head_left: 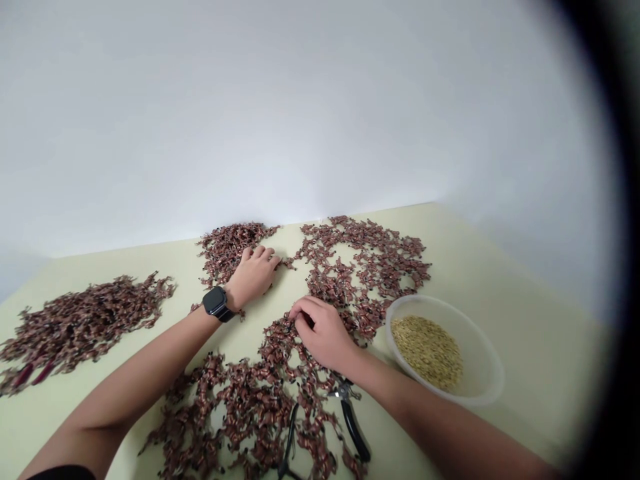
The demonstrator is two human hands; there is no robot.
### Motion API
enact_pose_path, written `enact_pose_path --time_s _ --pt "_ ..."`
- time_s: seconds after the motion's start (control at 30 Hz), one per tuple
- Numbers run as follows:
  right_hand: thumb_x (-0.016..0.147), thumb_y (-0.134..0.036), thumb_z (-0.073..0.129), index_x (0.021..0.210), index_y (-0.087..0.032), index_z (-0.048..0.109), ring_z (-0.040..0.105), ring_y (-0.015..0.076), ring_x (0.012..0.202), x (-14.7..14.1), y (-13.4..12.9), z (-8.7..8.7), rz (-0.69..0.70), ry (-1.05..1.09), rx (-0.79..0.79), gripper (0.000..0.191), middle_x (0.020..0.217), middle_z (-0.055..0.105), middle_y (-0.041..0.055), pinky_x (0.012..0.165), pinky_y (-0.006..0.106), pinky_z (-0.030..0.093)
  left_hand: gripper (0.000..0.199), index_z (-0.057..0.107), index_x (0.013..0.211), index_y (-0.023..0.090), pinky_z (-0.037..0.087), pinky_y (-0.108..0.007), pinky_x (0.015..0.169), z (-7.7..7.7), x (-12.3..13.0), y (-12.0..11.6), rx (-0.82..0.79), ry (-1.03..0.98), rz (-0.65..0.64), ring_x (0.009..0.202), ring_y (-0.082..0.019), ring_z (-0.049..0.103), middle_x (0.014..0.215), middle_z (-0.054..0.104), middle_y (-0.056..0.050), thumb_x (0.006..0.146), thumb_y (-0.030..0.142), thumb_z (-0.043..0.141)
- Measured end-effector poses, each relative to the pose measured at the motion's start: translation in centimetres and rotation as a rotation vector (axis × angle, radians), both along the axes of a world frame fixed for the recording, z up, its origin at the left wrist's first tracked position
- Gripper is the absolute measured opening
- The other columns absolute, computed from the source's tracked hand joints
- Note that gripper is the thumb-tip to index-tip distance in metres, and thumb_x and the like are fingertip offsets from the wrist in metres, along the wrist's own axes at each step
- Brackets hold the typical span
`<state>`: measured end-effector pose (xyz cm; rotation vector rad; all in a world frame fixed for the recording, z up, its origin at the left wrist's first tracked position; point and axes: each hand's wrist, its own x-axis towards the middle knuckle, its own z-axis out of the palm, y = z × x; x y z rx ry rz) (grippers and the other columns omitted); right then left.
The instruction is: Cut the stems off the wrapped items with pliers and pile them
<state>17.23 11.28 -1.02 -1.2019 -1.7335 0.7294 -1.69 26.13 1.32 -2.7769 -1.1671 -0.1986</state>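
Setting: indoor handwork area, not a kitchen or lab by any sign | Backdrop: a plain white wall (250, 113) is rising behind the bench | Surface: a pale yellow tabletop (525, 373) is bearing copper-brown heaps (80, 327), black-handled pliers (355, 430), and a translucent plastic bowl (480, 353)

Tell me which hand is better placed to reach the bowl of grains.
Right, most likely: the right hand rests on the brown twisted pieces close beside the bowl, while the left hand lies farther off, across those pieces.
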Motion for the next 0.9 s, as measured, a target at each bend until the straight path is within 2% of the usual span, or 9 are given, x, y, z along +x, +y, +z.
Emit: enact_pose_path --time_s 0.2,0.3,0.47,0.67,0.8,0.9 --pt "0.090 -0.003 0.050 0.090 -0.022 0.063 0.061 0.0189 0.087 0.0 0.0 0.0 -0.001 -0.006 0.006 0.022 0.091 0.066 0.0030 0.082 0.032 0.048 0.047 0.044 0.151 0.027 0.029 -0.052 0.105 0.3 1.3 0.2 -0.099 -0.022 -0.093 0.124 -0.034 0.049 0.142 0.058 -0.014 0.104 0.031 0.040" --pt "0.090 -0.003 0.050 0.089 -0.022 0.062 0.061 0.0187 0.087 0.0 0.0 -0.1 0.001 -0.010 0.005 0.022 0.091 0.065 0.0029 0.082 0.032 0.048 0.049 0.043 0.152 0.028 0.027 -0.052 0.106 0.1 2.3 0.8 -0.126 -0.061 -0.105 0.125 -0.033 0.049 0.142 0.059 -0.012 0.104 0.038 0.042" --pt "0.090 -0.003 0.050 0.090 -0.021 0.063 0.060 0.0184 0.087 0.0 0.0 -0.1 0.001 -0.015 0.000 0.022 0.092 0.065 0.0029 0.082 0.031 0.047 0.042 0.055 0.138 0.023 0.029 -0.050 0.105 -0.5 3.8 2.4 -0.164 -0.067 -0.096 0.116 -0.031 0.055 0.126 0.067 -0.012 0.102 0.045 0.047" --pt "0.089 -0.003 0.051 0.090 -0.021 0.063 0.060 0.0181 0.086 0.0 0.0 -0.2 0.002 -0.010 -0.006 0.022 0.092 0.065 0.0031 0.081 0.030 0.047 0.023 0.063 0.105 0.023 0.031 -0.050 0.102 -0.2 4.1 2.6 -0.052 -0.011 -0.037 0.106 -0.031 0.057 0.099 0.072 -0.011 0.101 0.039 0.048" --pt "0.087 -0.002 0.051 0.089 -0.021 0.063 0.061 0.0179 0.086 -0.1 0.1 -0.3 -0.005 -0.003 -0.001 0.023 0.092 0.066 0.0027 0.082 0.030 0.047 0.020 0.063 0.094 0.021 0.031 -0.052 0.101 -0.1 3.9 2.8 0.020 0.059 0.012 0.104 -0.033 0.056 0.093 0.072 -0.013 0.098 0.037 0.051" --pt "0.087 -0.002 0.051 0.089 -0.021 0.063 0.061 0.0177 0.086 -0.1 0.0 -0.3 -0.007 0.001 0.003 0.022 0.092 0.066 0.0026 0.081 0.030 0.047 0.022 0.064 0.093 0.018 0.031 -0.055 0.100 -0.3 4.0 3.2 0.077 0.097 0.095 0.106 -0.036 0.055 0.095 0.071 -0.017 0.098 0.035 0.051"
